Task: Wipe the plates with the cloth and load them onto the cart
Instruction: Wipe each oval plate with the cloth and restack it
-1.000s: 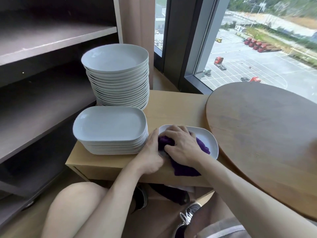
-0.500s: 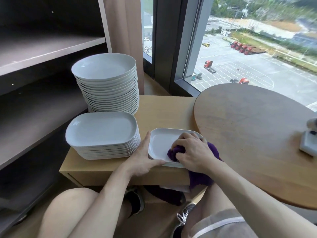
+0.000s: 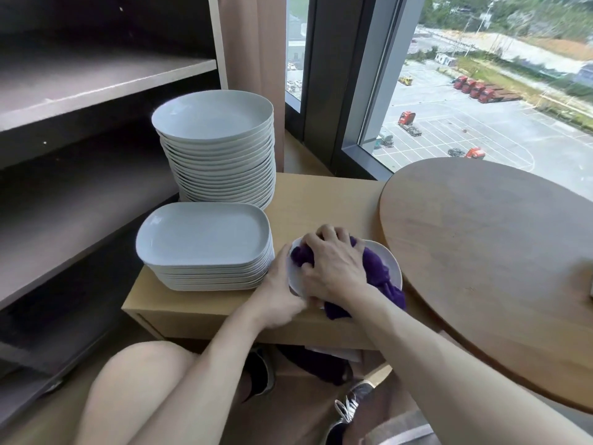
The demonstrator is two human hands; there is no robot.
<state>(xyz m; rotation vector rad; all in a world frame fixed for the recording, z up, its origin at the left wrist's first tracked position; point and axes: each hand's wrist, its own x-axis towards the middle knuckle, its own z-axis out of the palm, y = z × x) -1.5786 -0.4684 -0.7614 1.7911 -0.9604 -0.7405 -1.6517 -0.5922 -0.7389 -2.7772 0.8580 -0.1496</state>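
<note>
A single white oblong plate [image 3: 390,261] lies at the front of a low light-wood stand [image 3: 317,200]. My right hand [image 3: 333,268] presses a bunched purple cloth [image 3: 380,277] onto the plate, fingers curled over it. My left hand [image 3: 279,297] holds the plate's near-left rim, thumb along the edge. To the left sits a stack of white oblong plates [image 3: 205,245], and behind it a tall stack of round white plates [image 3: 218,146].
Dark cart shelves [image 3: 80,81] fill the left side. A round brown table [image 3: 500,252] is close on the right, overlapping the stand. A window lies behind. My knee and shoes are below the stand, with a dark cloth on its lower level.
My right hand has dragged the cloth from the plate's right part back to its left and far end. The left hand keeps its hold on the rim. The camera has shifted a little.
</note>
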